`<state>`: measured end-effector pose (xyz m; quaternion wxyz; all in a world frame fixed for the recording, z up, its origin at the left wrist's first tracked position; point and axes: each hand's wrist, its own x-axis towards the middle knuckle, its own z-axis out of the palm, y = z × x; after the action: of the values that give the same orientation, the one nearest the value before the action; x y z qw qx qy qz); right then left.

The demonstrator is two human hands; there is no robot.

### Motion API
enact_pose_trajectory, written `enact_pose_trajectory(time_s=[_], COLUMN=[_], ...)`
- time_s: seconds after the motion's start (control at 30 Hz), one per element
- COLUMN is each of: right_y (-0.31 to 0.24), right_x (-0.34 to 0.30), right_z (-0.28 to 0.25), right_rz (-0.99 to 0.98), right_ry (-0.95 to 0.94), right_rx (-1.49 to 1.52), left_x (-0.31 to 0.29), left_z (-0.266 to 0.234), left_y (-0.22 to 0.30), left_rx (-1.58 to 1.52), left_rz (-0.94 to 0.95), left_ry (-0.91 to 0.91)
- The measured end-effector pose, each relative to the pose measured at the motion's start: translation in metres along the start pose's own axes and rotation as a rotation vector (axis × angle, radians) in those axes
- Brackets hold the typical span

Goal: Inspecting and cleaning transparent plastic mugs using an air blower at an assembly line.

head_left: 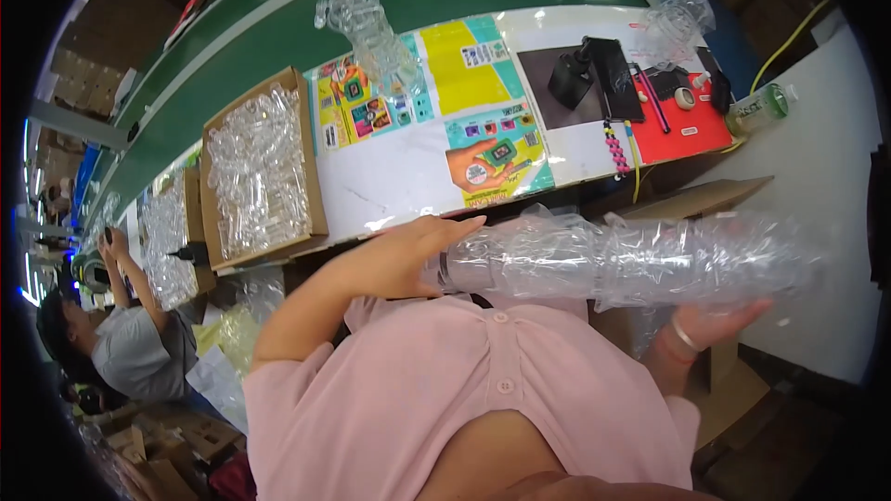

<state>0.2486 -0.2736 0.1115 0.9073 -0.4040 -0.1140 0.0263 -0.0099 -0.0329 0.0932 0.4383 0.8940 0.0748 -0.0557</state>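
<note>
A long bundle of clear plastic pieces in clear wrapping [594, 262] lies level across the front of my chest. My left hand [418, 249] grips its left end, fingers reaching over the top. Under the far right part is my right hand [719, 323], palm up, bearing the bundle; its fingers are partly hidden behind the crinkled film. The bundle's right end is blurred. Just beyond, on the worktable, stands a tall clear plastic piece or stack [371, 37]. Shiny glare hides the exact shape of the wrapped pieces.
Left on the table is a cardboard box [314, 167] full of clear plastic pieces. Colourful printed sheets [483, 148], a black bottle [571, 82], a phone [614, 83], a tape roll [684, 98] and a drink bottle [766, 109] lie rightward. A person in grey [139, 353] works far left.
</note>
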Motion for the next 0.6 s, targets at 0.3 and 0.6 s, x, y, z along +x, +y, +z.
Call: enact_pose_trajectory(time_s=[0.3,0.6], right_y=[0.025,0.072], right_x=[0.04,-0.017], right_z=[0.207,0.297], right_rz=[-0.084,0.069], right_ry=[-0.841,-1.226], right_rx=[-0.204,0.193], left_x=[0.02,0.022], left_z=[0.017,0.008], left_y=[-0.05,-0.07], left_rx=[-0.002,-0.06], left_rz=[-0.121,-0.196], left_ry=[0.851,0.828])
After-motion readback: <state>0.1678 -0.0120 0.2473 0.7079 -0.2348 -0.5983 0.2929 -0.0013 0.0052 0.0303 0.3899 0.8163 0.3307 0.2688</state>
